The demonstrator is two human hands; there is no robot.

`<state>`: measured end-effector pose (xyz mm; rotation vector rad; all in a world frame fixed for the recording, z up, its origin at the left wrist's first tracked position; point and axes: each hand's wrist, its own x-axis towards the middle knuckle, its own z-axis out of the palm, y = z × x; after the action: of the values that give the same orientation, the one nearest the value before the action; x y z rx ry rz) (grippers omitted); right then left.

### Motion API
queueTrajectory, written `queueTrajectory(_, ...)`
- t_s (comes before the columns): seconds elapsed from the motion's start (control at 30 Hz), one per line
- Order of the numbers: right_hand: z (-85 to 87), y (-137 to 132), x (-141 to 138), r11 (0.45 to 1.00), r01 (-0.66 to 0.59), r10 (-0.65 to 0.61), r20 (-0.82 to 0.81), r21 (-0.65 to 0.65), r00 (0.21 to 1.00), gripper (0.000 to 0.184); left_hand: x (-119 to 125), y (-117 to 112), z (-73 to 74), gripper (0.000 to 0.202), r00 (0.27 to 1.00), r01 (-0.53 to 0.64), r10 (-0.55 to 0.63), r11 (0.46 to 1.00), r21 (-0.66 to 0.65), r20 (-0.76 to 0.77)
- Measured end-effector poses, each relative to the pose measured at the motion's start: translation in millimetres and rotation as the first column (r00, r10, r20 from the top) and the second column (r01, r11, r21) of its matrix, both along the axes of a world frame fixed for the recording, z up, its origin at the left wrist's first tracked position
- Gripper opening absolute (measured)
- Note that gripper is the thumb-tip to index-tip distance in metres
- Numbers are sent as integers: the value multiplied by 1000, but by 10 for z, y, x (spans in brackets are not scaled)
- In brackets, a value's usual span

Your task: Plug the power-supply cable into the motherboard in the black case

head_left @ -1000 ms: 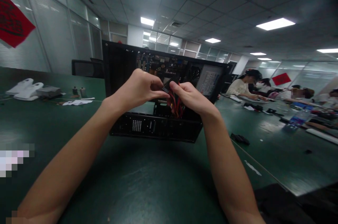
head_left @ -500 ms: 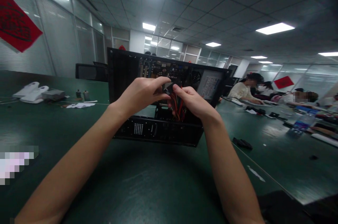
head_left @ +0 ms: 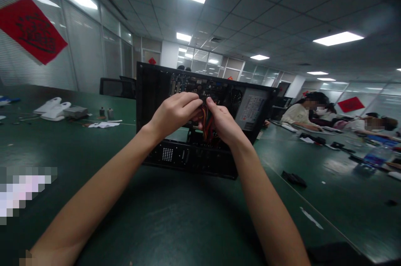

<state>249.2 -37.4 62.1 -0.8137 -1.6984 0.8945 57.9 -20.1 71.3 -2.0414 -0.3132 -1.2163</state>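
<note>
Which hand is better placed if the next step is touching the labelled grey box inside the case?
Probably the right hand: it is nearer the labelled grey box, while the left hand is farther off, across the cables. Both hands are at the cables, though.

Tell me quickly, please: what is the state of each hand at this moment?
Left hand: bent in beside the wires; its grip is hidden, so I cannot tell.
Right hand: closed, holding the wires.

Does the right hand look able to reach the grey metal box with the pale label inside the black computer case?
Likely yes: the labelled box faces out, mostly uncovered, near the right hand, though that hand seems occupied with the red-and-orange cable bundle.
</note>
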Motion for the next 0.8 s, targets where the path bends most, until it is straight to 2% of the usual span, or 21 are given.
queueTrajectory(0.17, -12, -17, -69, 999, 35, -36, -55, -10, 998, 70, -7, 60, -43, 24, 1000, -5, 5, 1000, 2, 24)
queueTrajectory(0.37, -5, -42, -123, 1000, 7, -8, -74, -19, 997, 70, -28, 154, -92, 38, 993, 0, 9, 998, -71, 115)
queueTrajectory(0.63, -6, -41, -148, 1000, 3, -4, -96, -14, 995, 69, -72, 135, -78, 36, 998, -9, 13, 997, -76, 62)
queueTrajectory(0.8, 12, -74, -161, 1000, 12, -14, -85, -19, 996, 71, -82, 115, -84, 34, 999, -46, 46, 999, -7, 24)
